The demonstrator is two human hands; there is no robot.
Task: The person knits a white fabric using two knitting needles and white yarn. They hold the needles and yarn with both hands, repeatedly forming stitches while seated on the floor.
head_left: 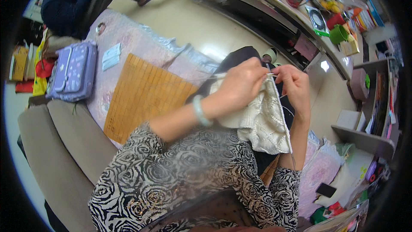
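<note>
A cream-white knitted piece (265, 122) with a textured pattern hangs over my dark-trousered lap. My left hand (239, 85), with a pale bangle at the wrist, grips its upper edge and is slightly blurred. Close to it, on the right, my right hand (293, 82) pinches the top corner, where thin knitting needles (271, 74) cross between the fingertips. A long thin needle or cord runs down the knitting's right edge to a tip near my right forearm. Loose white yarn (287, 109) loops beside that edge. Which needle each hand holds cannot be told.
A bamboo mat (145, 95) lies on the patterned sofa cover at left, near a purple backpack (74, 71) and a blue face mask (111, 56). Another person (74, 9) sits at upper left. A cluttered counter (309, 33) spans the upper right; a phone (326, 190) lies lower right.
</note>
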